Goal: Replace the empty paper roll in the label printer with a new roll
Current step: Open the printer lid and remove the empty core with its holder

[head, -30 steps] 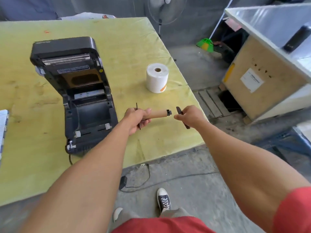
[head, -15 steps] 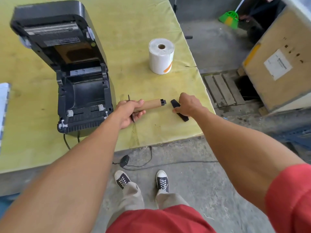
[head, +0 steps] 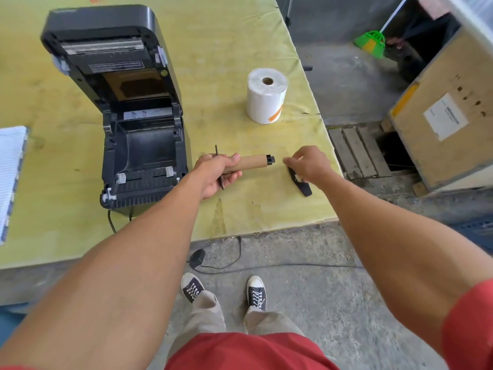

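Yellow table [head: 226, 49]: cardboard core [head: 253, 162] in left hand [head: 216, 172].

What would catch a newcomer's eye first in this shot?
The black label printer stands open on the left of the yellow table, with no roll in its bay. Beside it, the left hand grips an empty cardboard core, and the right hand is over a black end piece. Behind them, a full white roll stands upright.

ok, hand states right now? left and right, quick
Left hand: closed, holding the empty cardboard core.
Right hand: down at the black flange; whether it grips it cannot be told.
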Motion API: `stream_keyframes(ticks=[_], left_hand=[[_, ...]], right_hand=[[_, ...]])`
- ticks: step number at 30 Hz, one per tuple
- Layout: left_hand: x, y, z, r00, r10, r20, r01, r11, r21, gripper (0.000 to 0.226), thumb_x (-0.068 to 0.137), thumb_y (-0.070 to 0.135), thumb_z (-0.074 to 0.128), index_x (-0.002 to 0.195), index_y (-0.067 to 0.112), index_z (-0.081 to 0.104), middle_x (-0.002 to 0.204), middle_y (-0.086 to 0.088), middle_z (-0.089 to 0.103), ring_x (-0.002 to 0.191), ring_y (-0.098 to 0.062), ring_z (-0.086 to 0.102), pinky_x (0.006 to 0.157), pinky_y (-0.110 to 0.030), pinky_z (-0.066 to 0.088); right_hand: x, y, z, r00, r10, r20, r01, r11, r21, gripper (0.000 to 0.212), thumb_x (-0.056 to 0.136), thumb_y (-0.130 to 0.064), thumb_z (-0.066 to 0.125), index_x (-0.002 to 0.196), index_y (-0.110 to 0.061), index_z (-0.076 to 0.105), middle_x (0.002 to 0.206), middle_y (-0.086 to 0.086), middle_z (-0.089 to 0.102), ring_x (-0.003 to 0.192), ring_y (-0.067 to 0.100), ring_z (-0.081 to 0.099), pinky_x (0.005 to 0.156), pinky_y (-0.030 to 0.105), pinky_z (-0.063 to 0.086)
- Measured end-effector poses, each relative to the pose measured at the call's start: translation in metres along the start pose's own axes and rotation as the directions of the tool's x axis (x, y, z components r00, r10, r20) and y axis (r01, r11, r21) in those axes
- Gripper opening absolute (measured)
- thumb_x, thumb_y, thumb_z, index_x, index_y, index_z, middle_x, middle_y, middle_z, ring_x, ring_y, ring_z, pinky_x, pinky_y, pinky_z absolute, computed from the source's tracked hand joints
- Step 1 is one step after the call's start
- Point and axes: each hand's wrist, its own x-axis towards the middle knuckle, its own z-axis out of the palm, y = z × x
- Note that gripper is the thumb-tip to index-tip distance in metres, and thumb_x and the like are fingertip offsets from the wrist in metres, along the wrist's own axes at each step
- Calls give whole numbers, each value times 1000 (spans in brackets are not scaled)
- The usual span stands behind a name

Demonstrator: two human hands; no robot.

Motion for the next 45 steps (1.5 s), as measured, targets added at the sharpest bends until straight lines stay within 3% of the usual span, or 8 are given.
stream_keyframes(ticks=[2,6,10,13,16,20,32,45], left_hand=[[1,3,3,1000,5,0,-5,1000,-9,36,85,12,78,112,3,56,94,-18,69,60,-17,71,49,-21,56],[3,5,10,1000,14,-6,-15,1000,-21,32,85,10,78,103,9,52,89,-16,69,56,-18,70,46,-21,55],[8,1,7,999,-4,-40,2,999,-43,32,84,12,79,101,10,51,89,-14,69,56,-16,70,46,-22,54],[12,-3,-3,996,-24,-85,24,1000,-4,29,86,17,77,104,8,57,89,-13,69,61,-14,67,49,-22,51],[15,-4,-13,994,-30,-107,28,999,-17,23,90,20,73,106,9,60,90,-11,67,61,-13,64,42,-19,47],[13,-1,-11,994,-10,-113,7,1000,-21,23,92,22,70,109,11,61,88,-9,65,59,-11,62,43,-18,45],[5,9,-18,992,24,-125,-23,1000,11,23,93,22,69,111,10,59,92,-10,63,64,-11,60,51,-20,45],[10,18,17,993,5,-116,-16,996,-92,17,96,25,66,100,9,62,87,-9,65,60,-11,59,45,-18,46]], right_hand=[[-4,-10,-3,977,76,201,-150,911,385,48,86,-50,70,99,-4,69,75,8,66,58,18,59,55,28,52],[-3,-17,-6,906,-2,422,-219,853,474,38,88,-43,72,104,-9,73,82,1,72,62,10,63,56,25,48],[4,-20,-3,932,14,363,-231,795,561,22,93,-28,69,97,-6,72,81,5,71,60,10,62,50,24,43],[14,-18,-8,971,179,161,-238,614,753,17,98,-24,60,95,-8,67,77,4,68,66,13,66,52,25,48],[20,-6,-21,976,217,-4,-160,732,663,22,100,-25,52,110,-11,67,79,2,65,67,13,62,56,28,51],[13,-4,-18,981,39,189,-117,900,419,22,100,-28,56,111,-15,69,83,5,62,69,17,58,59,29,53],[26,-20,15,982,-75,173,46,985,167,24,90,-33,71,106,-15,72,70,3,57,56,21,53,56,32,50],[14,-43,3,878,-171,446,-208,704,679,44,83,-33,80,121,-14,69,93,-1,68,66,9,57,57,24,45]])
